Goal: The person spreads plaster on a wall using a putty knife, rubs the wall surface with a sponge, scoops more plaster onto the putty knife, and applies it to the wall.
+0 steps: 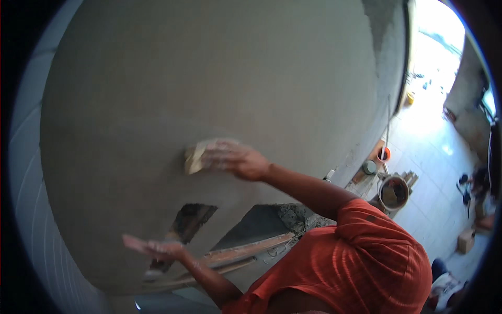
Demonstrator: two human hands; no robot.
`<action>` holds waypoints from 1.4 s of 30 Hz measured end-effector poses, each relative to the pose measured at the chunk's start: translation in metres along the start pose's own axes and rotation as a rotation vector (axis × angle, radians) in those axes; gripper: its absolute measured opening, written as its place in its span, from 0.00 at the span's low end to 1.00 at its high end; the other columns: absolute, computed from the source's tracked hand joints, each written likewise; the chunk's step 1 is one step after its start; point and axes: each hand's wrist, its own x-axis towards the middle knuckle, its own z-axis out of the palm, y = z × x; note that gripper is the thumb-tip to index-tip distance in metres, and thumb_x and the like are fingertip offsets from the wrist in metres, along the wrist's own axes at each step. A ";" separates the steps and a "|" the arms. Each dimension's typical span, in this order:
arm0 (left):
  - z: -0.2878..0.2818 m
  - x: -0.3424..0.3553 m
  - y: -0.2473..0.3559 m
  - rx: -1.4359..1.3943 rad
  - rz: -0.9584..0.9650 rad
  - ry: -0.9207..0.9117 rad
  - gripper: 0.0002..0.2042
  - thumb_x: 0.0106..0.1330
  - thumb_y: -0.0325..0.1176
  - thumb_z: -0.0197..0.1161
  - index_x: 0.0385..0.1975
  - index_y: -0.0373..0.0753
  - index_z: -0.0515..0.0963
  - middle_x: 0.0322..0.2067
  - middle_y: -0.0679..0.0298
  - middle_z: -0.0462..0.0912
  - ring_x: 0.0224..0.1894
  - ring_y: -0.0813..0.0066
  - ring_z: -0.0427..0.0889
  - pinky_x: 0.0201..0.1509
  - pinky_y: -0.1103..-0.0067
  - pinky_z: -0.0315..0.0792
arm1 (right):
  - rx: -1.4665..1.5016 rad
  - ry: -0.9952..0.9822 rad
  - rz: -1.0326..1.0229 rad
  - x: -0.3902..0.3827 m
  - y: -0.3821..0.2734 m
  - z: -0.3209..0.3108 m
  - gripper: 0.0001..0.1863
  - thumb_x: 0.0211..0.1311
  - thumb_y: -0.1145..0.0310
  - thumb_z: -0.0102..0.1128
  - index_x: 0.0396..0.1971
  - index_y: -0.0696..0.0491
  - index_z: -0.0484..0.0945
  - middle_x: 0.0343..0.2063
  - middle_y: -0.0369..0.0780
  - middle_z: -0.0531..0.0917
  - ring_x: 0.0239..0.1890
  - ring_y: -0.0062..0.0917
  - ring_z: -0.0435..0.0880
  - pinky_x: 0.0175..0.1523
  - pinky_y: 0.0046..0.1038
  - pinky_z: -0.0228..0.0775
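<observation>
A pale yellow sponge (pixel 194 159) is pressed to the grey plastered wall (pixel 219 68). My right hand (pixel 232 158) grips it, slightly blurred, with the arm stretched out from the red sleeve. Lower and to the left, my left hand (pixel 159 249) is held out with its fingers extended and nothing visible in it. Behind that hand runs a dark, plaster-smeared strip (pixel 193 222), whose kind I cannot make out. The plaster around the sponge looks smooth and damp.
Wooden planks (pixel 246 250) lie low beside the wall. On the right, a bucket (pixel 393 192), an orange-rimmed pail (pixel 384 154) and a small round container (pixel 369 167) stand on the tiled floor (pixel 418 152). A block (pixel 466 241) sits farther right. White tiles (pixel 31 172) line the left side.
</observation>
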 end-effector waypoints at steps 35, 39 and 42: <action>-0.169 -0.101 -0.095 0.342 -0.364 -0.001 0.33 0.75 0.56 0.28 0.65 0.35 0.64 0.64 0.48 0.66 0.70 0.51 0.58 0.70 0.58 0.58 | -0.177 0.874 0.022 0.155 0.040 -0.108 0.25 0.63 0.73 0.45 0.61 0.61 0.67 0.57 0.52 0.74 0.61 0.42 0.72 0.65 0.38 0.61; -0.090 -0.024 -0.050 0.218 -0.303 0.034 0.34 0.75 0.57 0.28 0.66 0.37 0.63 0.66 0.47 0.63 0.69 0.54 0.61 0.70 0.61 0.57 | -0.326 0.244 -0.365 0.211 -0.106 0.042 0.20 0.62 0.75 0.48 0.55 0.54 0.74 0.57 0.47 0.75 0.65 0.42 0.68 0.69 0.43 0.57; -0.060 -0.013 -0.044 0.007 -0.233 -0.009 0.34 0.74 0.59 0.27 0.66 0.38 0.63 0.67 0.48 0.60 0.69 0.54 0.62 0.70 0.60 0.57 | -0.186 0.212 -0.461 0.227 -0.090 0.024 0.20 0.60 0.76 0.48 0.53 0.52 0.76 0.58 0.46 0.75 0.65 0.39 0.68 0.70 0.43 0.57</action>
